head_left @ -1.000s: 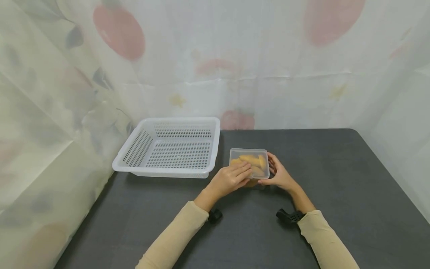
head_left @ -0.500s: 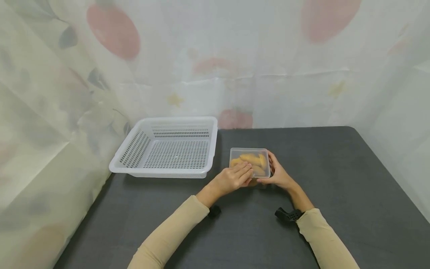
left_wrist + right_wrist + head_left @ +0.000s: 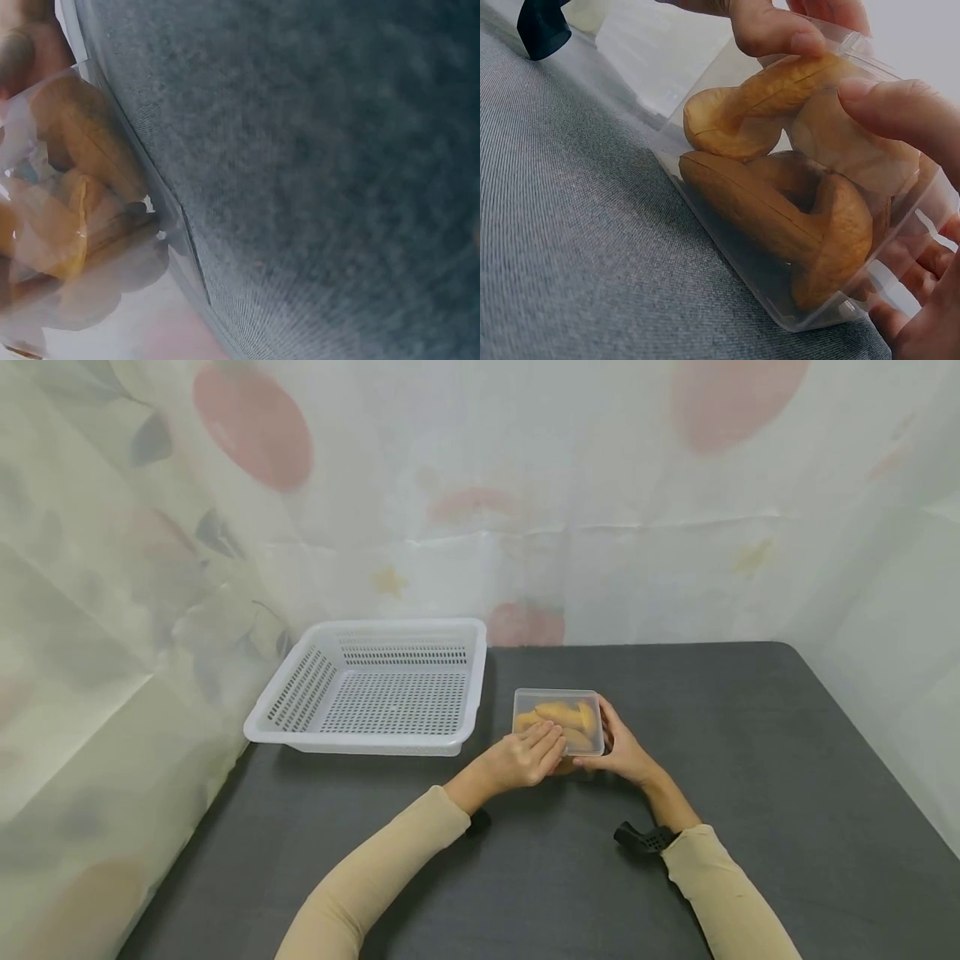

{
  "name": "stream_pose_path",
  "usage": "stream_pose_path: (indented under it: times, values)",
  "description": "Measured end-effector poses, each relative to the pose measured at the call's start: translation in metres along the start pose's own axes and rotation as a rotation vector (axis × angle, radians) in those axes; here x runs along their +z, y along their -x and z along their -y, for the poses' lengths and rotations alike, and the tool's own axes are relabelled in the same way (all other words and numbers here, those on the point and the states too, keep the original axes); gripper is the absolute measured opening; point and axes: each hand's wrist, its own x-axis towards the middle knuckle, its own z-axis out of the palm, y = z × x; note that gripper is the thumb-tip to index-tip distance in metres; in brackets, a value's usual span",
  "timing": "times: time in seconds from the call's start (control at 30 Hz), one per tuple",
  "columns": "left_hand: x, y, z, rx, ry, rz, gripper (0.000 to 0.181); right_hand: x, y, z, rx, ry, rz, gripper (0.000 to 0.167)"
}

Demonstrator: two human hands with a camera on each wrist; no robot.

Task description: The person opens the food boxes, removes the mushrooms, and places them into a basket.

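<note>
Your left hand (image 3: 519, 762) pinches the near edge of the clear box (image 3: 558, 696), thumb on its front and fingers on top. Your right hand (image 3: 622, 753) grips the box's right side. Yellow-brown mushrooms (image 3: 761, 206) lie inside the box. Left of the box, apart from it, sits a white basket (image 3: 367, 749) with holes. The dark gray desk (image 3: 735, 735) spreads under the box.

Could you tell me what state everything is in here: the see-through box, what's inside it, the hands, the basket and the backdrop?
Clear container, loaded and held
Lid, appears closed; latching cannot be told
Mushroom-shaped pieces, heaped inside the container
Left hand, fingers on the lid, thumb against the container
Right hand, gripping the container's right side
White basket, upright, open-topped, on the table
Curtain, hanging, creased
</note>
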Motion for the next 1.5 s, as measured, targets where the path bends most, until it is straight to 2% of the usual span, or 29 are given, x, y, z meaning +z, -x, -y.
stream_pose_path:
  times: [0.2,0.37,0.5,0.8,0.9,1.17,1.37,1.5]
  values:
    - [0.000,-0.001,0.001,-0.010,0.009,-0.006,0.031,0.001,0.000,-0.003,-0.023,0.002,0.017,0.109]
    - [-0.001,-0.001,0.001,-0.080,0.082,-0.011,0.018,-0.001,0.001,-0.003,-0.011,-0.004,0.013,0.109]
    - [-0.003,0.001,-0.002,-0.119,0.113,-0.008,0.029,-0.002,0.001,-0.002,0.023,0.009,0.011,0.111]
    - [-0.012,0.001,-0.003,-0.152,0.163,0.088,0.022,-0.001,0.001,0.000,0.039,-0.010,0.022,0.113]
    - [-0.014,0.001,-0.004,-0.164,0.164,0.111,0.024,-0.001,0.001,0.000,0.048,-0.019,0.022,0.113]
    - [-0.014,0.002,-0.004,-0.211,0.153,0.090,0.027,-0.003,0.001,0.001,0.048,0.010,0.039,0.112]
    - [-0.016,0.000,-0.001,-0.227,0.147,0.105,0.027,-0.003,0.000,0.001,0.036,0.022,0.040,0.113]
    - [-0.016,-0.001,0.001,-0.236,0.145,0.112,0.033,-0.003,0.000,0.001,0.045,0.033,0.038,0.113]
